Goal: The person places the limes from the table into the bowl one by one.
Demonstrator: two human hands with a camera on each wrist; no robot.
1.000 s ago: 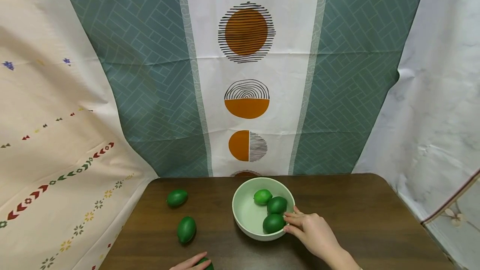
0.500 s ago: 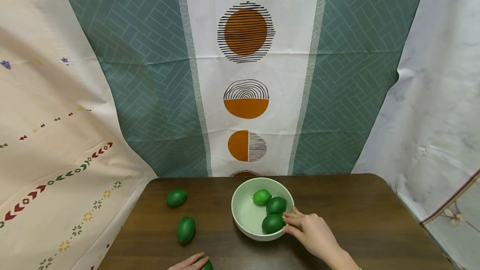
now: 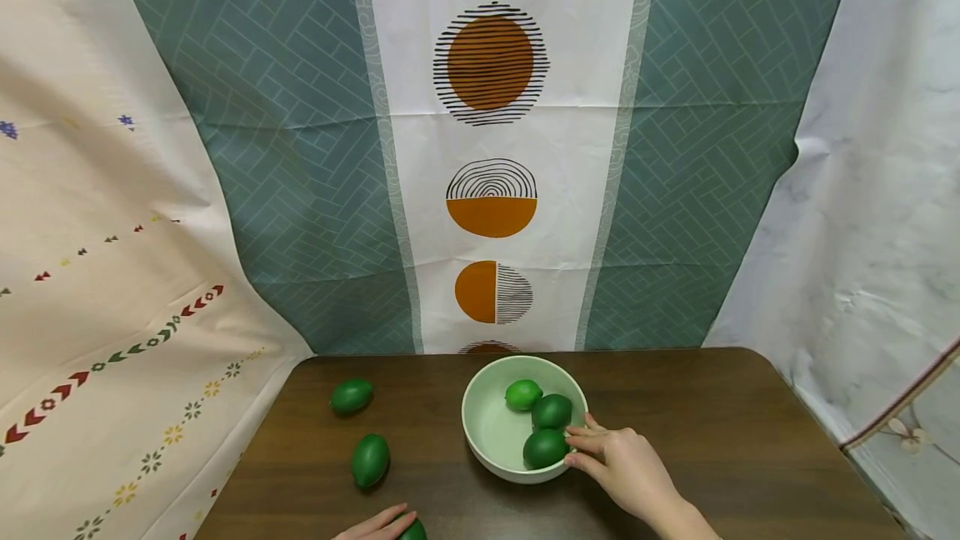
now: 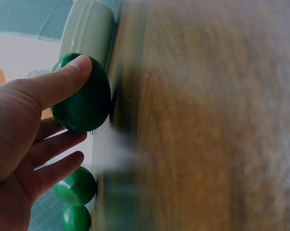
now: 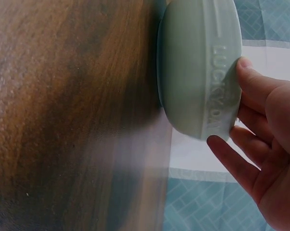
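Note:
At the bottom edge of the head view, my left hand [image 3: 375, 525] holds a dark green lime [image 4: 84, 103] on the table, thumb on one side and fingers on the other. The fruit is partly cut off in the head view. My right hand [image 3: 626, 469] grips the right rim of a pale green bowl [image 3: 486, 432], which stands upright with raised lettering on its outside. Inside the bowl are a small bright green lime [image 3: 523, 394] and two larger dark green limes, one farther back [image 3: 552, 412] and one nearer [image 3: 545, 449], close to my right fingers.
Two more dark green limes lie left of the bowl, one at the back [image 3: 351, 397] and one nearer [image 3: 371, 461]. The dark wooden table [image 3: 712, 415] ends at a patterned cloth [image 3: 495, 132] behind. Another cloth [image 3: 150, 273] hangs at the left.
The head view has shifted very slightly. Both hands, the bowl and the limes otherwise keep their places.

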